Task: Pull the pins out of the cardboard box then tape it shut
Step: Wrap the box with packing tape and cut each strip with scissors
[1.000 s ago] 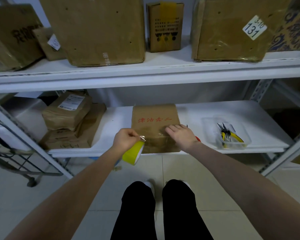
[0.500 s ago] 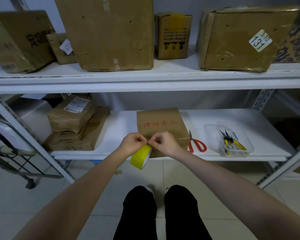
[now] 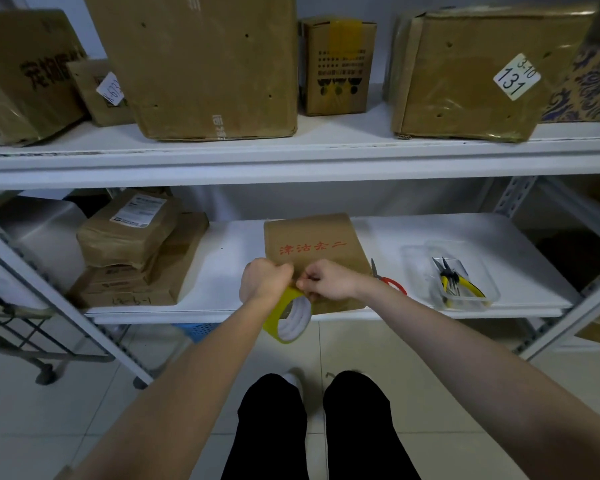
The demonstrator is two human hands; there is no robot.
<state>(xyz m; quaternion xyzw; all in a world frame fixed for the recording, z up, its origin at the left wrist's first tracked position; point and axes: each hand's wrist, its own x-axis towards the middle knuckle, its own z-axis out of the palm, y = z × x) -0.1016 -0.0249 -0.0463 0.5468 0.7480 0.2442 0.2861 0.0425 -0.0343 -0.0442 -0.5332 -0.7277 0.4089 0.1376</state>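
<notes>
A flat brown cardboard box with red characters lies on the lower white shelf, its near end at the shelf's front edge. In front of that end my left hand grips a yellow tape roll with a white core, which hangs below the hand. My right hand pinches the tape at the top of the roll, fingertips against the left hand. Both hands hide the box's near edge.
Red-handled scissors lie right of the box. A clear plastic tray holds yellow-handled pliers. Stacked brown parcels sit at the shelf's left. Several boxes fill the upper shelf. A blue basket stands under the shelf.
My right hand left the box top and came to the roll, where it now pinches the tape. The roll has tilted so its white core faces me.
</notes>
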